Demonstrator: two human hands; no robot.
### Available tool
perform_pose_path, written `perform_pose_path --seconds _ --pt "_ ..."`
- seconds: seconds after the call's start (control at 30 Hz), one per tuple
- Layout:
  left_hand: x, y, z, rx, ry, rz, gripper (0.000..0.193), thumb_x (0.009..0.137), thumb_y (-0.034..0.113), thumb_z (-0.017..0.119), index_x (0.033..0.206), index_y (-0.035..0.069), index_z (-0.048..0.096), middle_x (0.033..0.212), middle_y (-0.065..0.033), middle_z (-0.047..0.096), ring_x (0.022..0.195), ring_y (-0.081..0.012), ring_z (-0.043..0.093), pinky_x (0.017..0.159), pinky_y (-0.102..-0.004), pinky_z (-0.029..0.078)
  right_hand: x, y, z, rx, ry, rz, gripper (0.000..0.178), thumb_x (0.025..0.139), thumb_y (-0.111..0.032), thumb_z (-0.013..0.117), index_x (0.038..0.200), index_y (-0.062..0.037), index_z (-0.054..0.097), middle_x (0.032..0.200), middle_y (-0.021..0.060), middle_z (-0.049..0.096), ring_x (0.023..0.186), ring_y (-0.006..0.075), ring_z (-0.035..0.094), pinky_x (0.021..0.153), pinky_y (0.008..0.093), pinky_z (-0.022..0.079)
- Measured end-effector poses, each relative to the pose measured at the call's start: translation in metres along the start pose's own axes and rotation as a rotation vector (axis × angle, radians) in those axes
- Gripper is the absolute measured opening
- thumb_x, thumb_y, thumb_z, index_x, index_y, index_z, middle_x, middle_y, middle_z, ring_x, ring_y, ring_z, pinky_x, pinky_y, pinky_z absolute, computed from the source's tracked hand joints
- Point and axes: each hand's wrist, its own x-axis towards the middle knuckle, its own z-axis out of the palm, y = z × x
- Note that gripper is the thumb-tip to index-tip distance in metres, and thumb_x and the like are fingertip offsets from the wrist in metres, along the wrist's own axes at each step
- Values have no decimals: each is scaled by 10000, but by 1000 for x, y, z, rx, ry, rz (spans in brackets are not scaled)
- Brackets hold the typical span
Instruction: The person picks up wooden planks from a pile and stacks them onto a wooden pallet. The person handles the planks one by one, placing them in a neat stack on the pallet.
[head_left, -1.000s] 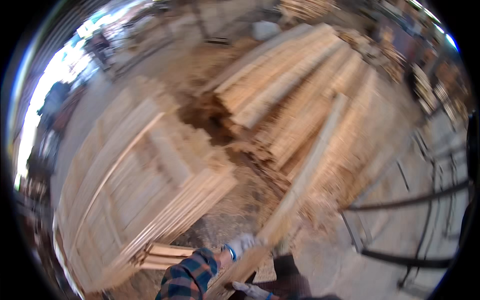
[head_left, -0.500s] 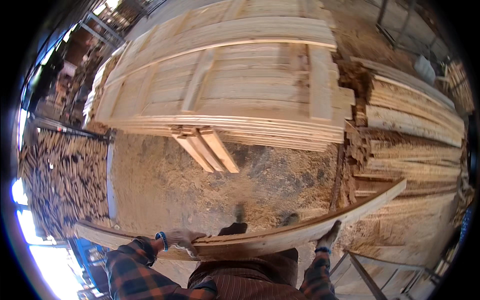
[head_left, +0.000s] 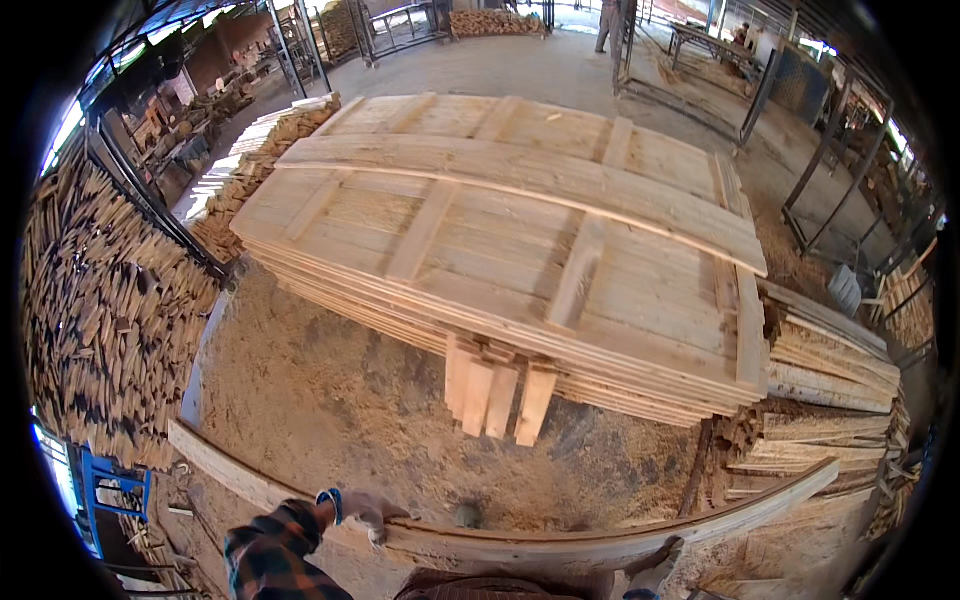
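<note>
A long wooden plank [head_left: 510, 550] stretches across in front of my body, its ends curving upward in the fisheye picture. My left hand [head_left: 366, 512], in a light work glove, is wrapped over the plank's upper edge left of its middle. Farther along to the right, my gloved right hand [head_left: 655, 570] grips the near side of the same plank; part of that hand is cut off by the lower rim. Beyond the plank lies a large stack of pale boards [head_left: 480, 260], with loose boards laid across its top.
Several short boards [head_left: 505, 400] jut from the stack's near side toward me. Rough slabs [head_left: 835, 375] are piled at the right, and small wood pieces [head_left: 95, 320] form a tall heap at the left. Sawdust covers the floor [head_left: 330, 390]. A person [head_left: 608, 28] stands far back.
The view has lifted and turned left, so the stack sits lower and farther right, and the far hall shows. Both hands keep their hold on the plank, now lower in the picture.
</note>
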Motion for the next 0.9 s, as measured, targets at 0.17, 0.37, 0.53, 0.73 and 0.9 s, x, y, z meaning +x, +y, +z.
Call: perform_pose_path --seconds 0.17,0.37,0.53,0.73,0.9 --pt "-60 -60 -91 140 199 30 1012 608 255 842 1487 219 342 1114 -145 634 897 -279 587 722 -395 458 -8 -84 97 709 -255 588 829 873 -669 488 1460 -104 334 1475 78 359 1303 252 358 1106 364 268" --pt "-92 -96 -243 453 446 148 1006 598 279 850 1473 204 360 865 -105 655 604 -222 554 526 -354 432 -10 -153 221 852 -142 375 782 860 -645 530 1451 -166 352 1524 68 302 1378 271 281 1097 535 264" --pt "-158 -83 -354 478 301 -190 1048 567 307 842 1482 174 348 688 -79 595 521 -185 493 460 -320 380 -38 -261 308 892 -325 646 809 847 -653 544 1455 -160 340 1531 64 292 1375 296 291 1122 539 220" --pt "-176 -142 -510 477 402 15 1074 560 277 839 1480 69 326 829 -99 662 523 -167 462 461 -304 378 -20 -294 426 1023 -423 588 666 814 -568 676 1317 -170 496 1219 19 579 1132 235 535 991 455 443" --pt "-207 -124 -630 322 335 6 925 678 -31 723 1491 61 293 994 -157 694 536 -128 561 423 -286 366 -18 -358 536 1147 -275 519 521 818 -431 740 1228 -144 594 1241 -6 607 1138 180 534 1005 411 434"
